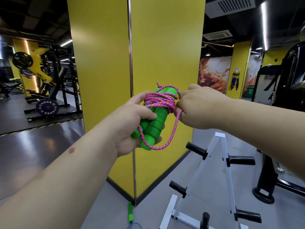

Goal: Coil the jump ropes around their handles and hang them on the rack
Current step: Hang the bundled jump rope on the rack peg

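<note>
My left hand [132, 128] grips two green jump-rope handles [156, 123] held side by side, tilted up to the right. A pink-and-orange rope [158, 102] is coiled several times around their upper half, and a loose loop of it hangs below the handles. My right hand [196, 106] pinches the rope at the right side of the coil. The white A-frame rack [221, 164] with black pegs stands on the floor at the lower right, below my right arm. Another green handle [130, 214] with a blue rope lies on the floor at the pillar's foot.
A yellow pillar [165, 47] rises directly behind my hands. Weight machines and a plate [47, 107] stand at the left, and a black machine [280, 113] at the right. Grey floor lies around the rack.
</note>
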### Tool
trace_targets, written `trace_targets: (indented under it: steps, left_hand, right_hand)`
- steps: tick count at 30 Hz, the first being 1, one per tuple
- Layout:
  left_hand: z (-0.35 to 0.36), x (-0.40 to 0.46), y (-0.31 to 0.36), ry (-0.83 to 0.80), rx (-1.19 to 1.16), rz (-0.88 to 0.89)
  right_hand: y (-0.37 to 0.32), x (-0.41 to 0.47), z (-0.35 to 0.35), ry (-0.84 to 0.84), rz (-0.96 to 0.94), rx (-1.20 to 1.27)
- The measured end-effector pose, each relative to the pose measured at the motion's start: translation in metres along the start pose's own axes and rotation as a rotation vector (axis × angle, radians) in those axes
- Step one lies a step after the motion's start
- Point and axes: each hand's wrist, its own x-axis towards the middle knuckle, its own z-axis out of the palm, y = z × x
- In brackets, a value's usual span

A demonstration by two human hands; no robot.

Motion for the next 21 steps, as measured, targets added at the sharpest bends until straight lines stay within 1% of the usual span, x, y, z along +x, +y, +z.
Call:
trace_targets:
  steps: [3, 5, 8, 12, 16, 21]
  left_hand:
    - [-0.004, -0.003, 0.001, -0.068, -0.066, -0.015]
    - [-0.004, -0.005, 0.003, -0.082, -0.131, -0.003]
    - [0.000, -0.004, 0.003, -0.045, -0.170, 0.041]
    - [0.002, 0.000, 0.003, 0.010, -0.193, 0.091]
    - [0.001, 0.003, 0.002, 0.059, -0.204, 0.135]
    - [-0.001, 0.008, 0.002, 0.143, -0.248, 0.149]
  right_hand:
    - [0.000, 0.000, 0.000, 0.053, 0.054, 0.010]
    - [-0.002, -0.001, 0.003, 0.089, 0.074, 0.008]
    - [-0.005, 0.000, 0.006, 0.112, 0.082, 0.005]
    - [-0.006, -0.001, 0.006, 0.088, 0.073, 0.008]
    - [-0.005, -0.002, 0.007, 0.061, 0.015, 0.068]
    - [-0.005, -0.003, 0.008, 0.014, -0.126, 0.266]
